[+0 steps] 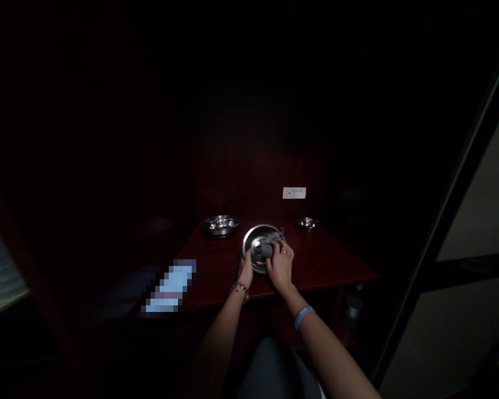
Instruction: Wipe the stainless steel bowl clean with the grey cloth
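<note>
A round, shiny metal bowl (250,235) is tilted toward me above the dark red table. My left hand (245,270) grips its lower left rim, with the thumb at the inside edge. My right hand (280,262) is closed on a grey cloth (266,250) and presses it against the inside of the bowl. Part of the cloth sticks out past the bowl's right rim. The fingers of my left hand behind the bowl are hidden.
Stacked metal dishes (220,224) stand at the back left of the table (328,266), and a smaller metal bowl (307,224) at the back right. A white power socket (294,193) is on the wall. A bottle (353,307) stands below on the right. A bright pixelated patch lies at the left edge.
</note>
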Motion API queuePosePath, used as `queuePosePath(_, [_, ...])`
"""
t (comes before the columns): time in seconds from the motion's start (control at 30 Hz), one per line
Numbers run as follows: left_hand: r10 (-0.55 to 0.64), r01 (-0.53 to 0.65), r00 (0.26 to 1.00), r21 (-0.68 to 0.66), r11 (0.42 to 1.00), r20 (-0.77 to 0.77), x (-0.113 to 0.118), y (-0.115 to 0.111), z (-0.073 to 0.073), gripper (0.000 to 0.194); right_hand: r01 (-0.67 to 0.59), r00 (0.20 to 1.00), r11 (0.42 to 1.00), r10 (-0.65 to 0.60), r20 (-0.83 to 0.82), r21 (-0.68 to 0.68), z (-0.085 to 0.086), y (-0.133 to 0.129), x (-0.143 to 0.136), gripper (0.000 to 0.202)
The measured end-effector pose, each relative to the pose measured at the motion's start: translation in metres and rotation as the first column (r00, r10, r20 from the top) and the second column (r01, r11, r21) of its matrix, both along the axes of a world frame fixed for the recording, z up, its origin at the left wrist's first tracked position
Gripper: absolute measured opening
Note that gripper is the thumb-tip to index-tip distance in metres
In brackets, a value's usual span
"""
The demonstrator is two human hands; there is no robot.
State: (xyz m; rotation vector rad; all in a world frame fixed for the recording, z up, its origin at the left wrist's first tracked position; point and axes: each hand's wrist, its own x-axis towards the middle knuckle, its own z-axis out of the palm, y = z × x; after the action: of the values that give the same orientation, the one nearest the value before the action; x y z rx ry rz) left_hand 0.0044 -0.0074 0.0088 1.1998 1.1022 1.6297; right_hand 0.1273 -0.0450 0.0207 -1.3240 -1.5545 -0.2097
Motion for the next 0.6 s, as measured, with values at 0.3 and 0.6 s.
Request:
queuePosePath(0.3, [-0.005,0.010,0.994,-0.049,0.999,0.107,0.001,0.012,-0.008,0.042,-0.130,0.990,0.980,0.135,0.026,-0.149,0.011,0.014,-0.015,0.052])
queuePosePath(0.6, [-0.034,0.051,0.985,-0.099,0.994,0.169,-0.003,0.009,-0.005,0.057,-0.414,0.909,0.806,0.388,-0.151,-0.424,0.032,0.003,-0.013,0.013])
